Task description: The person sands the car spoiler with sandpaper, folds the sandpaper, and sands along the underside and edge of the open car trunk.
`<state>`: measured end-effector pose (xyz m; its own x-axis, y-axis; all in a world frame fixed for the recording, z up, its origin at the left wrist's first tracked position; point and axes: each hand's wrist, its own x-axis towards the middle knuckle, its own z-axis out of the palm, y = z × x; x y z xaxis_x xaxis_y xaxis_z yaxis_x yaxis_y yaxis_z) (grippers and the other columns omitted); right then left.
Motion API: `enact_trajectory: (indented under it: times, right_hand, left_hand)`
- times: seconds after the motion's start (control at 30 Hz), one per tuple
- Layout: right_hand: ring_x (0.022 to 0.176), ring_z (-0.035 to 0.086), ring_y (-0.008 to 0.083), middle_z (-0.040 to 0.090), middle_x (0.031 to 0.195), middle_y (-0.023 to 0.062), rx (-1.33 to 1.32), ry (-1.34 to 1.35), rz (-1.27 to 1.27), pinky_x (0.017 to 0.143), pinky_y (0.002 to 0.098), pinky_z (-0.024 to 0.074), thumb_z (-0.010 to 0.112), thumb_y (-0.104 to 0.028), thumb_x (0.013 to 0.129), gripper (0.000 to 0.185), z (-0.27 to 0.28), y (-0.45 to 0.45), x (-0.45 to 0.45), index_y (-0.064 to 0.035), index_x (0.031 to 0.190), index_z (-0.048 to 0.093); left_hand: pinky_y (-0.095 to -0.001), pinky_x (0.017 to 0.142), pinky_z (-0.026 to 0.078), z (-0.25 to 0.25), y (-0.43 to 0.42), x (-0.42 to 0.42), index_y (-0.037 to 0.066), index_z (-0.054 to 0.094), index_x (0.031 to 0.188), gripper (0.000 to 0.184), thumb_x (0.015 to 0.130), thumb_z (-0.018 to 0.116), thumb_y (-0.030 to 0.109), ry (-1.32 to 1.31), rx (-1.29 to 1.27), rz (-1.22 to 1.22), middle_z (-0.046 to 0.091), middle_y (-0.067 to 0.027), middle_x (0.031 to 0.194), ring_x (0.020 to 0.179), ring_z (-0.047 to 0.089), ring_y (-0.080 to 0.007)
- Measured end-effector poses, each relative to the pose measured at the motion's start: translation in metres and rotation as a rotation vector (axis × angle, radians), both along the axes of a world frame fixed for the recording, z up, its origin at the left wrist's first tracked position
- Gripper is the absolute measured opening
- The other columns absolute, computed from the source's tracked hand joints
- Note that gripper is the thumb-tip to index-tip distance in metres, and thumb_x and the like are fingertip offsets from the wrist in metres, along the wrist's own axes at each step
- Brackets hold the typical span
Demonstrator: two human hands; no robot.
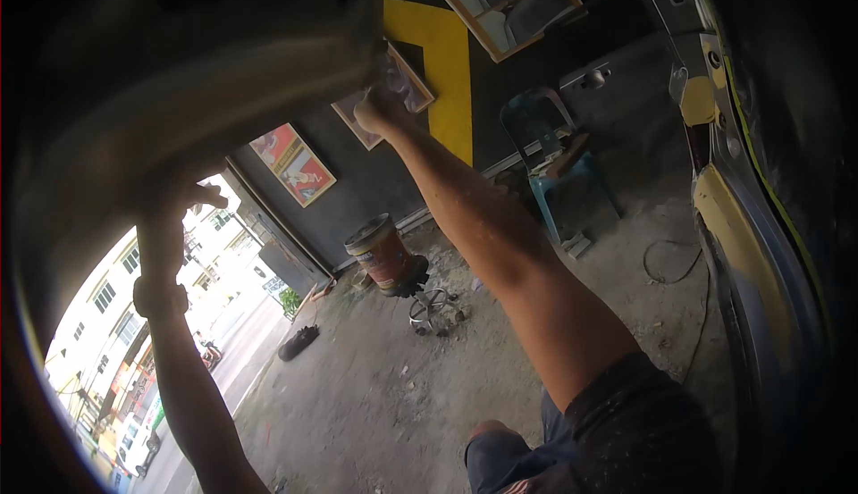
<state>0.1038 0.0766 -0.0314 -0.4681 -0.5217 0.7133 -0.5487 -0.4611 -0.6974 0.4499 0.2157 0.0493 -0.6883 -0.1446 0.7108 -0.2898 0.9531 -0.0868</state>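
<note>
A large dark curved panel (241, 92), perhaps a vehicle part, fills the upper left overhead. My right hand (375, 114) is raised to the panel's right end, with its fingers closed at the edge; the exact grip is in shadow. Farther left, my left hand (183, 199) reaches up against the panel's lower side. At least one of its fingers is stretched out to the right, while the rest fade into the dark. A band circles my left wrist.
On the right stands a vehicle body edge (728, 217) with yellowish patches. A paint bucket (384, 253), a wheeled base (435, 312), a dark lump (298, 342), a green plastic chair (545, 190) holding things, and a cable (670, 262) occupy the rough floor. Framed posters hang on the wall; a street shows at left.
</note>
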Motion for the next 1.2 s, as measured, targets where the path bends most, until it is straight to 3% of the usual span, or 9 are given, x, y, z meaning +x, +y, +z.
enact_trajectory:
  times: [0.3, 0.37, 0.43, 0.53, 0.6, 0.7, 0.83, 0.97, 1.2]
  right_hand:
    - [0.149, 0.0, 0.0519, -0.001, 0.167, 0.0108, 0.14, 0.177, -0.271, 0.112, 0.0744, 0.0166, 0.052, -0.024, 0.094, 0.077, 0.0, -0.025, -0.023, -0.014, 0.16, 0.012]
    - [0.149, 0.0, 0.0526, -0.001, 0.167, 0.0122, 0.224, 0.155, -0.216, 0.112, 0.0748, 0.0159, 0.051, -0.022, 0.094, 0.078, -0.012, 0.031, -0.01, -0.0158, 0.16, 0.011]
    - [0.148, 0.0, 0.0543, -0.005, 0.166, 0.0167, 0.13, 0.151, -0.289, 0.109, 0.0768, 0.0196, 0.058, -0.019, 0.088, 0.086, -0.042, 0.017, 0.009, -0.0291, 0.16, 0.011]
    - [0.145, 0.025, 0.0506, 0.022, 0.161, 0.0234, 0.03, 0.129, -0.316, 0.109, 0.0655, 0.0334, 0.063, -0.023, 0.088, 0.072, -0.042, 0.019, 0.002, -0.0184, 0.154, 0.033]
    - [0.126, 0.054, 0.0407, 0.055, 0.136, 0.0265, -0.014, 0.127, 0.244, 0.099, 0.0499, 0.0468, 0.067, -0.029, 0.088, 0.05, -0.013, 0.043, -0.014, -0.007, 0.132, 0.057]
    - [0.096, 0.069, 0.0378, 0.072, 0.096, 0.0219, -0.531, -0.094, -0.048, 0.089, 0.0434, 0.0531, 0.067, -0.029, 0.087, 0.036, -0.029, 0.012, 0.009, -0.0037, 0.112, 0.063]
    - [0.085, 0.072, 0.0351, 0.073, 0.092, 0.0203, -0.808, -0.172, -0.195, 0.072, 0.04, 0.0573, 0.062, -0.017, 0.09, 0.021, -0.048, -0.012, 0.007, 0.001, 0.099, 0.069]
    - [0.107, 0.07, 0.0294, 0.064, 0.121, 0.0188, -0.848, -0.849, 0.613, 0.07, 0.0303, 0.0649, 0.044, -0.009, 0.095, 0.032, -0.06, -0.013, -0.02, 0.0033, 0.113, 0.067]
    - [0.088, 0.073, 0.0275, 0.073, 0.092, 0.0175, -0.794, -0.399, -0.189, 0.071, 0.0356, 0.0607, 0.05, -0.003, 0.086, 0.027, -0.055, -0.03, -0.034, 0.0016, 0.1, 0.073]
  left_hand:
    - [-0.0384, 0.081, 0.057, 0.002, -0.005, -0.004, 0.0, 0.066, 0.116, 0.034, 0.104, 0.048, 0.027, 0.041, -0.075, 0.03, 0.071, -0.0157, 0.107, 0.079, 0.072, -0.0222]
    - [-0.0313, 0.074, 0.049, 0.0, 0.001, -0.009, 0.007, 0.075, 0.09, 0.028, 0.094, 0.051, 0.022, 0.112, -0.023, 0.05, 0.075, -0.0034, 0.1, 0.086, 0.071, -0.0161]
    - [-0.0358, 0.078, 0.053, 0.005, -0.004, -0.005, 0.003, 0.07, 0.103, 0.031, 0.099, 0.049, 0.026, 0.093, 0.007, 0.022, 0.073, -0.0097, 0.104, 0.082, 0.072, -0.0193]
    - [-0.0398, 0.081, 0.057, 0.004, -0.008, -0.002, -0.001, 0.066, 0.116, 0.039, 0.105, 0.048, 0.031, 0.053, -0.033, 0.009, 0.071, -0.0162, 0.108, 0.077, 0.072, -0.0226]
    - [-0.0392, 0.08, 0.056, 0.002, -0.007, -0.003, -0.001, 0.065, 0.116, 0.04, 0.105, 0.048, 0.032, 0.023, -0.103, 0.013, 0.071, -0.0164, 0.108, 0.077, 0.072, -0.0226]
    - [-0.0384, 0.079, 0.056, 0.0, -0.001, -0.009, -0.001, 0.065, 0.116, 0.039, 0.104, 0.049, 0.032, 0.042, -0.047, -0.124, 0.072, -0.0164, 0.107, 0.077, 0.072, -0.023]
    - [-0.0374, 0.08, 0.056, -0.002, 0.0, -0.008, -0.002, 0.066, 0.116, 0.039, 0.105, 0.047, 0.031, 0.058, -0.003, -0.099, 0.072, -0.0166, 0.107, 0.079, 0.072, -0.0237]
    - [-0.0382, 0.082, 0.057, -0.01, 0.012, -0.018, -0.001, 0.066, 0.115, 0.034, 0.103, 0.046, 0.024, 0.031, -0.079, -0.118, 0.072, -0.015, 0.108, 0.082, 0.073, -0.0245]
    - [-0.0418, 0.088, 0.056, -0.003, 0.0, -0.006, 0.0, 0.066, 0.115, 0.033, 0.101, 0.046, 0.022, 0.067, -0.135, 0.094, 0.072, -0.0145, 0.107, 0.083, 0.072, -0.0234]
